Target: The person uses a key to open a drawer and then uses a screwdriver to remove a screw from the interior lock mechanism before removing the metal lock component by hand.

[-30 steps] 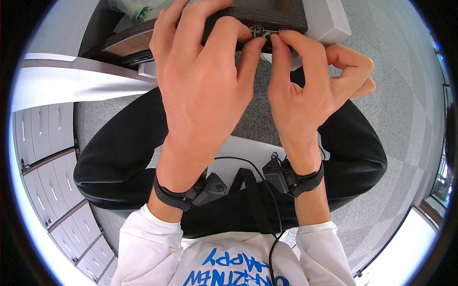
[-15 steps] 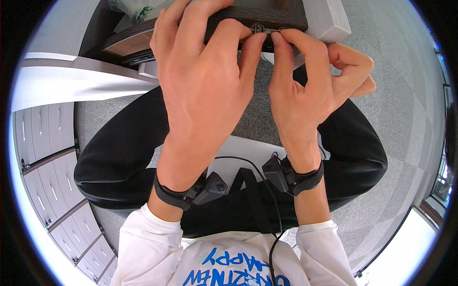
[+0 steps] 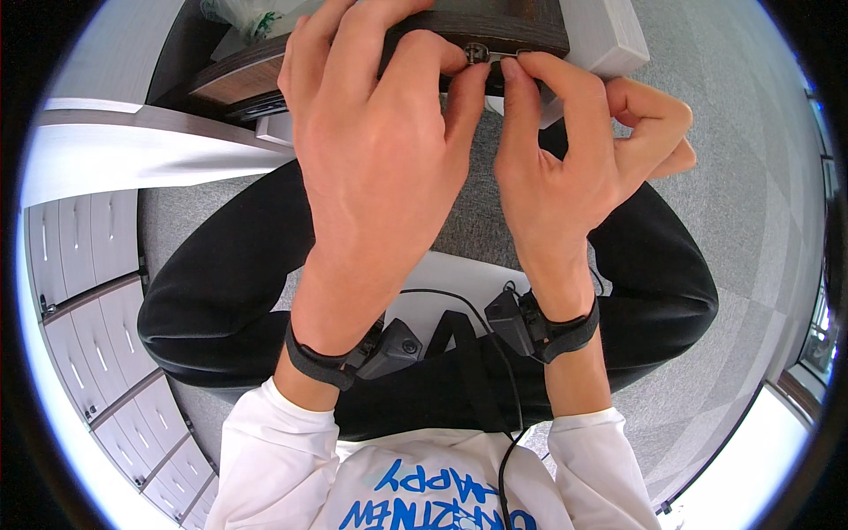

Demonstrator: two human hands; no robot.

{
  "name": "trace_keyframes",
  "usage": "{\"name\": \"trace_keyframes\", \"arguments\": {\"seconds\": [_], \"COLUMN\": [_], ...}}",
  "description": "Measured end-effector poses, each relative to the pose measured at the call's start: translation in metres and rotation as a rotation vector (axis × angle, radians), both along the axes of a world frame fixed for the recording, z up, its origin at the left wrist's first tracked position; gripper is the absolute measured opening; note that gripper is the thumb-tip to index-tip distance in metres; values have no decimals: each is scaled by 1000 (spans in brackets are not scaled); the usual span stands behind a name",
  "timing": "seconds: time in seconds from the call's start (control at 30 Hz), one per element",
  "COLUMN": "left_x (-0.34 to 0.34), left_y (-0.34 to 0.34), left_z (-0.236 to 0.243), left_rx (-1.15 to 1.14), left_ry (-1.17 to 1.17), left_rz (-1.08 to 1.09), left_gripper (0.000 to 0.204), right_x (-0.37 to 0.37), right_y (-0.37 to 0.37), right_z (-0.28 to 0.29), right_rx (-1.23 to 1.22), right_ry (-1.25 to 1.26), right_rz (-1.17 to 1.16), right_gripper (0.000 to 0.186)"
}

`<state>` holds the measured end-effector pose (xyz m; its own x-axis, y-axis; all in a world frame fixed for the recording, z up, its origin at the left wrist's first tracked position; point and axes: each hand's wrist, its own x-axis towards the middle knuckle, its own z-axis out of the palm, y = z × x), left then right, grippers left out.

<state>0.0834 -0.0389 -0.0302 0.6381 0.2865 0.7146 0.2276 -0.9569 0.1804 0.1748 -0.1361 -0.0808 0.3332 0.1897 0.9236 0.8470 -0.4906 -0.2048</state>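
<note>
At the top of the head view, both my hands meet at the edge of a dark brown drawer [image 3: 521, 31]. My left hand [image 3: 375, 159] has its thumb and index finger closed around a small dark metal piece [image 3: 477, 53], whose exact kind I cannot make out. From its right side runs a thin silvery metal strip or pin [image 3: 500, 56]. The thumb and index finger of my right hand [image 3: 561, 159] pinch the far end of this thin part. Its remaining fingers curl loosely to the right. My fingertips partly hide both small parts.
A plastic bag [image 3: 243, 16] lies inside the drawer at upper left. A pale cabinet panel [image 3: 605, 35] stands to the right. Beneath my wrists are my crossed legs [image 3: 230, 274] and a black cable [image 3: 490, 327]. Grey lockers [image 3: 88, 256] line the left.
My right thumb has shifted very slightly, and my left fingertips show a little more of the dark metal piece. Otherwise both hands stay in place.
</note>
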Motion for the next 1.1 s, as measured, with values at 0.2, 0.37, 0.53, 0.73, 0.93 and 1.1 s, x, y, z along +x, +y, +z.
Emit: {"name": "trace_keyframes", "arguments": {"seconds": [0.2, 0.37, 0.53, 0.73, 0.93, 1.1], "left_x": [2, 3, 0, 1, 3, 3], "left_y": [-3, 0, 2, 2, -3, 1], "left_z": [-1, -3, 0, 0, 2, -2], "left_rx": [-104, -92, -52, 33, -90, -102], "left_ry": [-61, -87, -39, 16, -60, -72], "left_rz": [10, -18, -20, 15, -10, -43], "left_gripper": [20, 21, 20, 12, 20, 20], "right_x": [0, -1, 0, -1, 0, -1], "right_y": [1, 1, 1, 1, 0, 2], "right_z": [0, 0, 0, 0, 0, 0], "right_rx": [2, 10, 5, 10, 4, 24], "right_ry": [-8, -5, -20, -17, -12, -3], "right_rz": [2, 3, 2, 0, 1, 8], "right_gripper": [17, 17, 17, 16, 16, 16]}}
